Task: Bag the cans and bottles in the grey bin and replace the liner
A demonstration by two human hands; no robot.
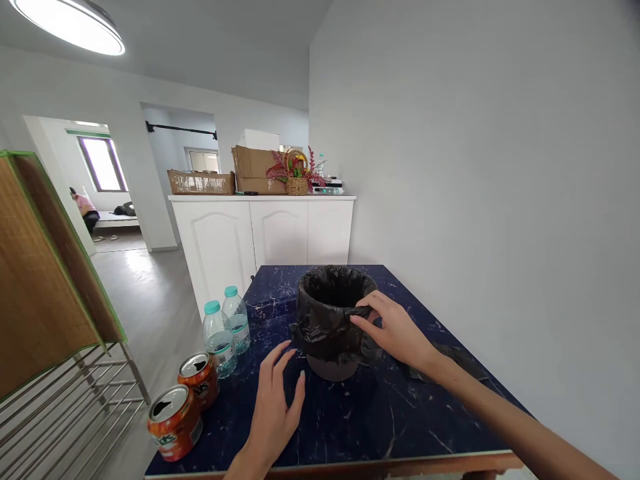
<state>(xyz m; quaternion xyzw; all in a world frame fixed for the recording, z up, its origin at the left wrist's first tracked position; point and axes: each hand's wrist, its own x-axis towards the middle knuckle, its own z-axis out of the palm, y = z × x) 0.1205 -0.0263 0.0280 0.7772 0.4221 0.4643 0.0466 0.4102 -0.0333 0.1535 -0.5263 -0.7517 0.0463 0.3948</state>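
Observation:
A small round trash can [332,369] stands upright on the dark blue table. A black garbage bag [320,323] lines it and is folded down over its rim, hanging loosely around the outside. My right hand [393,327] pinches the bag at the near right of the rim, thumb and fingers closed on the plastic. My left hand [276,403] is open, fingers apart, in front and to the left of the can, holding nothing. The bag's overhang hides the upper wall of the can.
Two opened orange cans [175,421] and two water bottles [220,339] with teal caps line the table's left edge. More black plastic [453,362] lies right, partly behind my forearm. A white cabinet [215,233] stands beyond, a wall [475,167] right, a metal rack [115,380] left.

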